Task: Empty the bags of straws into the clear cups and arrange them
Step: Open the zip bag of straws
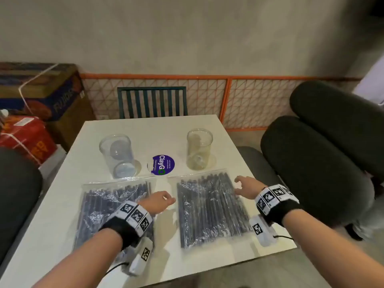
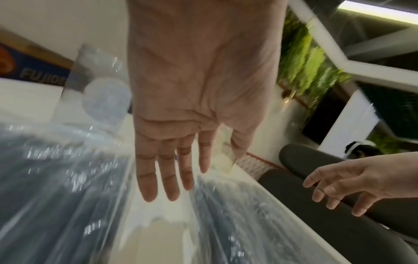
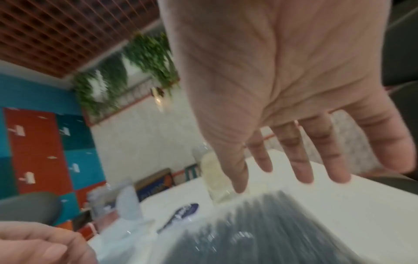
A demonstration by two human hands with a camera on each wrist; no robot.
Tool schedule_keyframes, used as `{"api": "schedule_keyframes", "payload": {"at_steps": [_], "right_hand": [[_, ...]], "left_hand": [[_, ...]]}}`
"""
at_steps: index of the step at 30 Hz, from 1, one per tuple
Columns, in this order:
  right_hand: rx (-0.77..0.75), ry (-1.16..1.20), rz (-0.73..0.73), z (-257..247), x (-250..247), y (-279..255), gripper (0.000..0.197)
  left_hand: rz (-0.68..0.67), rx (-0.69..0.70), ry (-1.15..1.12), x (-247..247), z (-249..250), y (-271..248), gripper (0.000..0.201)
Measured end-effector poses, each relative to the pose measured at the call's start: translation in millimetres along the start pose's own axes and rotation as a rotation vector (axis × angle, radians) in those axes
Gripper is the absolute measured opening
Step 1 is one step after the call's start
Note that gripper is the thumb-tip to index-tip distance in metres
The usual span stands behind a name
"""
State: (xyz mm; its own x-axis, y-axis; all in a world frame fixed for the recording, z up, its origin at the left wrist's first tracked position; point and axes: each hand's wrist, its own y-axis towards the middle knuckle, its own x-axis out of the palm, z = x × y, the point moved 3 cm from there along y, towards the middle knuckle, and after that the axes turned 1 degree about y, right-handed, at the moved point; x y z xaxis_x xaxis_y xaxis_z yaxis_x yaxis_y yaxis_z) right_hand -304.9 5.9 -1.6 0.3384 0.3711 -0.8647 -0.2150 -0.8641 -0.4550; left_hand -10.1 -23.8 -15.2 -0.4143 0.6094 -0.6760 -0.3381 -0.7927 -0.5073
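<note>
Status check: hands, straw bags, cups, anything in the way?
Left hand and right hand open, above the bags. Left bag, right bag flat, full. Both cups empty. Sticker between cups.

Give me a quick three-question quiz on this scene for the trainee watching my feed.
1. True or false: the left cup already holds straws.
2. Which lies between the two cups: A) the round purple sticker, B) a lid, C) a spoon?
3. Fill in: the right hand hovers, fingers spread, over the edge of the right ____.

Key: 1 false, both it and the right cup are empty. 2 A. 3 bag; the right bag and left bag lie flat and full on the table, and the left hand grips nothing.
</note>
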Motion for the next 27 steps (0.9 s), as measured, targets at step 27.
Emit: {"api": "schedule_keyframes", "payload": {"at_steps": [27], "right_hand": [[-0.123,1.01,-0.064,11,18,-10,0.058]], "left_hand": [[0.263,0.089,-0.625,24,20,9,0.062]]}}
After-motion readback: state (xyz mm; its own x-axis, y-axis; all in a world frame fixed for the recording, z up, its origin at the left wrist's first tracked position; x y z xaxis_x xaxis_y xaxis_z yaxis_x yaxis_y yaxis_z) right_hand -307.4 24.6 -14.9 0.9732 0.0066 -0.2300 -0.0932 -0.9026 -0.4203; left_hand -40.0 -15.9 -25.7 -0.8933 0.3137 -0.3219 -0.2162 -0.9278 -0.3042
